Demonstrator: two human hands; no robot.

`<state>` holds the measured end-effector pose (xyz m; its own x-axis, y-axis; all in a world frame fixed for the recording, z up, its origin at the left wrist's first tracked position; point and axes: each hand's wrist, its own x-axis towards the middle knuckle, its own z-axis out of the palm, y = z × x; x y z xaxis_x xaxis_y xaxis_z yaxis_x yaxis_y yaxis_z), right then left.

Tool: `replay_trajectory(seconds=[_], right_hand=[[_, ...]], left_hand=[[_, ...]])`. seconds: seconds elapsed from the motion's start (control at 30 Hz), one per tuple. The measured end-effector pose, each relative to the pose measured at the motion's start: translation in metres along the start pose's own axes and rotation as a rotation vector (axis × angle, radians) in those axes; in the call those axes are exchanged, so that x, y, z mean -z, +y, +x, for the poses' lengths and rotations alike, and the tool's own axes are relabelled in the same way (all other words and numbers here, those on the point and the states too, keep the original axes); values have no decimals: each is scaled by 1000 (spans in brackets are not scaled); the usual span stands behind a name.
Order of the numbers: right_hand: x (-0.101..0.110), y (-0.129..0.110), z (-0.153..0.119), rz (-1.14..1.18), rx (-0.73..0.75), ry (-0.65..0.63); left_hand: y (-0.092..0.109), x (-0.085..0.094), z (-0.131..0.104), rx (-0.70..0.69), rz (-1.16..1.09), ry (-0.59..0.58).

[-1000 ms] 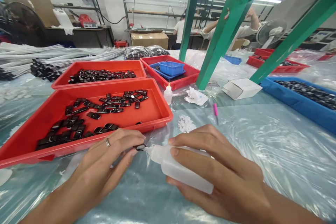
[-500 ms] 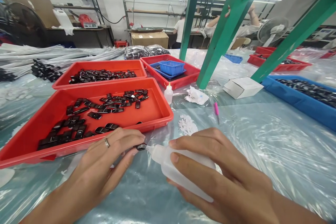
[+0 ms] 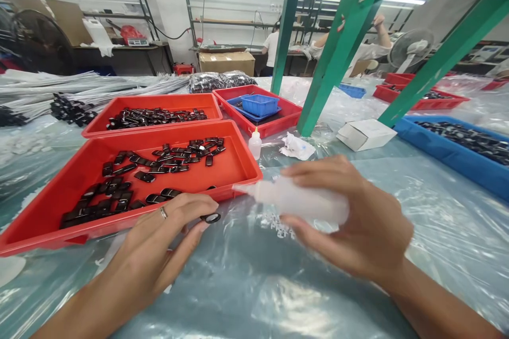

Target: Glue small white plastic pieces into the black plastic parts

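Note:
Between the thumb and fingertips of my left hand [image 3: 159,249] is a small glossy black part [image 3: 211,217], its pale oval end facing right. That hand is just in front of the near red tray [image 3: 238,188], which holds many similar black pieces. My right hand [image 3: 350,217] grips a translucent white squeeze bottle [image 3: 302,201] lying nearly level, its thin nozzle pointing left. The nozzle tip is apart from the black part, up and to the right of it. Small white bits [image 3: 276,224] lie on the plastic sheet below the bottle, partly covered by it.
A second small bottle [image 3: 255,145] stands beside the near tray, with crumpled white tissue [image 3: 297,146] next to it. A white box [image 3: 366,134] and a blue tray [image 3: 457,140] lie to the right. Green posts [image 3: 342,47] rise from the table. Other people work behind.
My right hand has lifted the squeeze bottle up and right, drawing its nozzle away from the black part. My left hand stays nearly still. The pink pen is now hidden behind my right hand.

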<state>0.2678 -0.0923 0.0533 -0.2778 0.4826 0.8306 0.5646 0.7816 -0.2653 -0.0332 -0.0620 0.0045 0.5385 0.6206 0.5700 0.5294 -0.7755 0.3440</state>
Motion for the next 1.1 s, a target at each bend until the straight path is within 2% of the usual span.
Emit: replay_trajectory(seconds=[0.1, 0.2, 0.27, 0.33, 0.43, 0.57, 0.77, 0.93, 1.1], right_hand=[[0, 30, 0, 13, -222, 109], [0, 57, -1, 71, -395, 148], [0, 63, -1, 136, -441, 155], [1, 58, 0, 225, -442, 142], [0, 36, 1, 323, -398, 50], [-5, 10, 0, 389, -245, -90], [-14, 2, -2, 322, -112, -136], [-7, -13, -7, 98, 55, -129], [5, -35, -7, -129, 180, -267]], left_hand=[[1, 0, 0, 22, 24, 8], [1, 2, -2, 46, 30, 10], [-1, 4, -3, 34, 41, 6], [-4, 5, -4, -5, 59, 0], [-5, 5, -3, -10, 75, -3], [0, 3, -1, -20, 114, 40], [-2, 5, -3, -74, 166, 15], [-1, 5, -3, -140, 206, 34], [6, -1, -4, -109, 177, 47]])
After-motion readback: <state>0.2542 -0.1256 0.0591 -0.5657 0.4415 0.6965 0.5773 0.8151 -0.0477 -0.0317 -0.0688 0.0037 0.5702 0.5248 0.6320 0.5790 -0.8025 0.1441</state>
